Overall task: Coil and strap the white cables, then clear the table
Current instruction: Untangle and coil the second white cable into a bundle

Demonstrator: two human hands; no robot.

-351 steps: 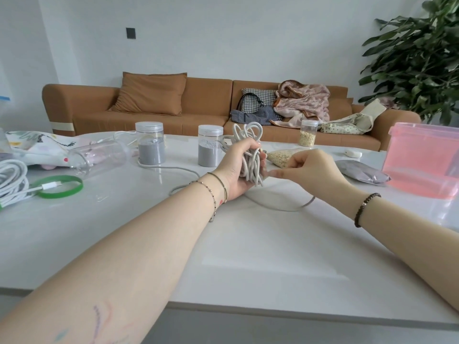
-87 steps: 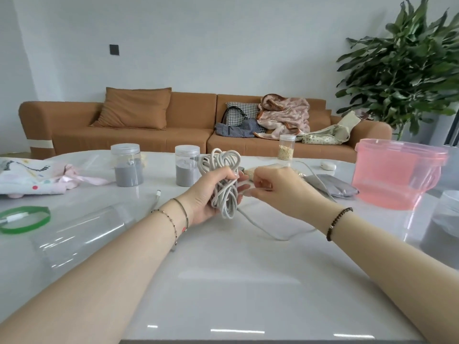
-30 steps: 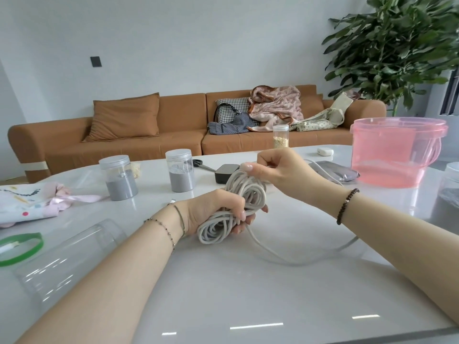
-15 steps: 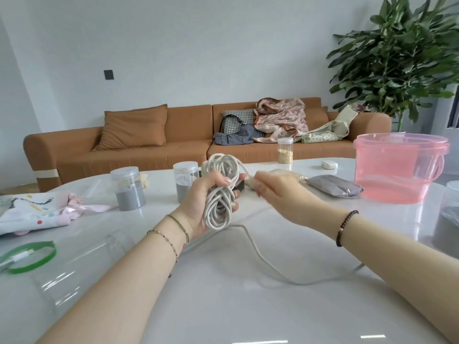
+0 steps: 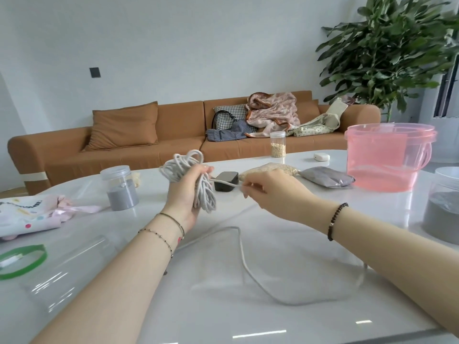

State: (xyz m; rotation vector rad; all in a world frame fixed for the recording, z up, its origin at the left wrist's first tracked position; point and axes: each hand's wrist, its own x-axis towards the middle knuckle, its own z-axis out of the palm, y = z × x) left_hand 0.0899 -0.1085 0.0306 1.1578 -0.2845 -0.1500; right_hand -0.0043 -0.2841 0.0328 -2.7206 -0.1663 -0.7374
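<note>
My left hand [image 5: 185, 194] is closed around a bundle of coiled white cable [image 5: 188, 167], held upright above the white table [image 5: 223, 314]. My right hand [image 5: 270, 192] pinches a strand of the same cable just right of the bundle, drawn taut between the two hands. The loose tail of the cable [image 5: 242, 254] runs down from the bundle and loops across the table under my right forearm. A green ring [image 5: 37, 261] with a white connector inside it lies at the left edge.
A pink bucket [image 5: 387, 157] stands at the right. Jars of grey powder [image 5: 121, 189] [image 5: 442, 212], a black box [image 5: 226, 181], a grey pouch [image 5: 327, 181], a grain bag, a grain jar [image 5: 277, 144], a clear tube [image 5: 62, 274] and patterned cloth [image 5: 27, 214] lie around.
My right hand has pulled a strand sideways out from the bundle, which stays in my left hand. The loose tail on the table is shorter and lies nearer to me.
</note>
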